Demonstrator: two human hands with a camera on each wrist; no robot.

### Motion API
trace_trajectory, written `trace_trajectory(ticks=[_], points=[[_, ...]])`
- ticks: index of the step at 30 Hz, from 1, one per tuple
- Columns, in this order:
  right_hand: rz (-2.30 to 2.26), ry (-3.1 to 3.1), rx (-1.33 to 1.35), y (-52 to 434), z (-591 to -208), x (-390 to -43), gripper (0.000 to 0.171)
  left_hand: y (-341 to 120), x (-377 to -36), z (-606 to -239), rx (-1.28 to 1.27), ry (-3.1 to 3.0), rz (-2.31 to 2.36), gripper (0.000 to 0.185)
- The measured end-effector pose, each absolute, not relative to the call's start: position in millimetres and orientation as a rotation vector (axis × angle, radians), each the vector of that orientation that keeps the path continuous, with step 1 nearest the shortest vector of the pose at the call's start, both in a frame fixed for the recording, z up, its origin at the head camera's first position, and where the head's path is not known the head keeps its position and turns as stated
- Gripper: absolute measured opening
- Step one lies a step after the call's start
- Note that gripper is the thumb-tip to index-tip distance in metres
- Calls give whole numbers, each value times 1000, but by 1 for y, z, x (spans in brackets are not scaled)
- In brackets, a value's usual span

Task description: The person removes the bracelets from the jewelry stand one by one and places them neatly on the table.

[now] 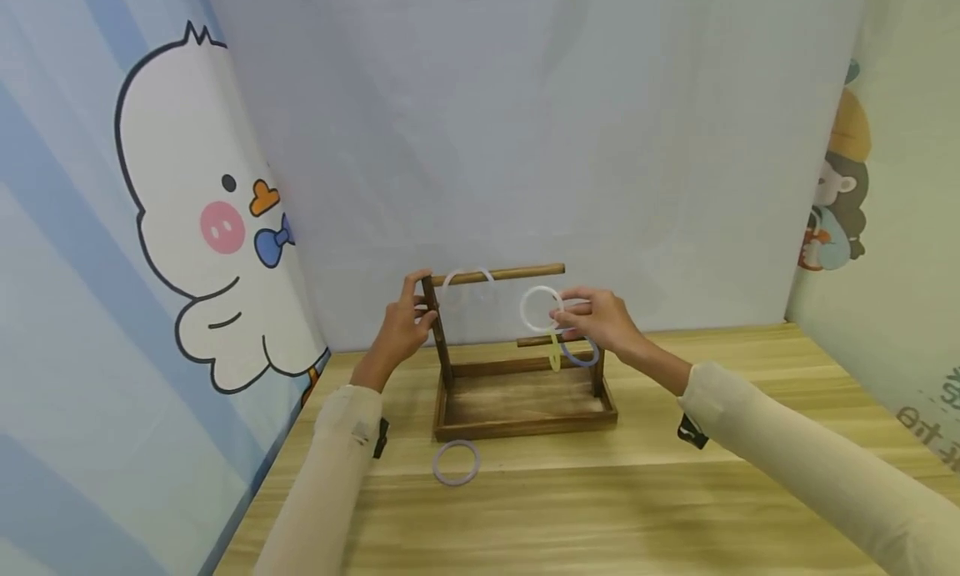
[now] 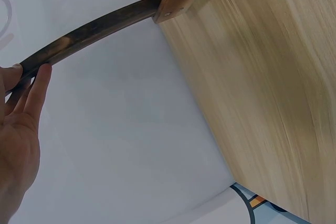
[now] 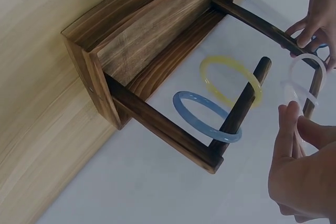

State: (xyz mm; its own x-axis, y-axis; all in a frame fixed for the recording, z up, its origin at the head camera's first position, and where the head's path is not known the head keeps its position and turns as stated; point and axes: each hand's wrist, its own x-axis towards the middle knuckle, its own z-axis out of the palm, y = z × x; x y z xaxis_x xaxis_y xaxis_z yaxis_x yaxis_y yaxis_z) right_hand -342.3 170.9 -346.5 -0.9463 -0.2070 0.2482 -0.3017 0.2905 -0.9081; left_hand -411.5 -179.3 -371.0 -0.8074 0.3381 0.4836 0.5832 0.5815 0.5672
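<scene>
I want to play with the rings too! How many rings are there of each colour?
White or clear rings: 2, one in the right hand at, one on the top bar
Blue ring: 1, on the low bar
Yellow ring: 1, beside it
Pale purple ring: 1, on the table
Total: 5

Rack (image 1: 517,409): we see dark-stained wood, grain plain on the tray floor, matt, with round dowel rails.
Bench (image 1: 675,493): we find pale wood, streaky grain, smooth with a low sheen.
White ring (image 1: 542,308): translucent, plastic-looking, glossy, in the right hand's (image 1: 600,322) grip.
Blue ring (image 3: 206,115) and yellow ring (image 3: 231,80): we note the same smooth, glassy, see-through finish.
Lilac ring (image 1: 456,463): milky, smooth.
Backdrop (image 1: 525,126): we read it as matt cloth, faintly creased.
Sleeves (image 1: 825,468): soft cream knit.
</scene>
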Motion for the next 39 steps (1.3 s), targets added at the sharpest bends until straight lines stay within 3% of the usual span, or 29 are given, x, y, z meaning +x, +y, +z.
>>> trace_trajectory(ticks=[21,39], points=[[1649,-2513,617,146,-356,-322,35,-180,-413,-372,-770,-2467,-1078,72],[1643,-2579,799,130,-381,-304,41,-182,-413,-371,-764,-2449,-1061,70]])
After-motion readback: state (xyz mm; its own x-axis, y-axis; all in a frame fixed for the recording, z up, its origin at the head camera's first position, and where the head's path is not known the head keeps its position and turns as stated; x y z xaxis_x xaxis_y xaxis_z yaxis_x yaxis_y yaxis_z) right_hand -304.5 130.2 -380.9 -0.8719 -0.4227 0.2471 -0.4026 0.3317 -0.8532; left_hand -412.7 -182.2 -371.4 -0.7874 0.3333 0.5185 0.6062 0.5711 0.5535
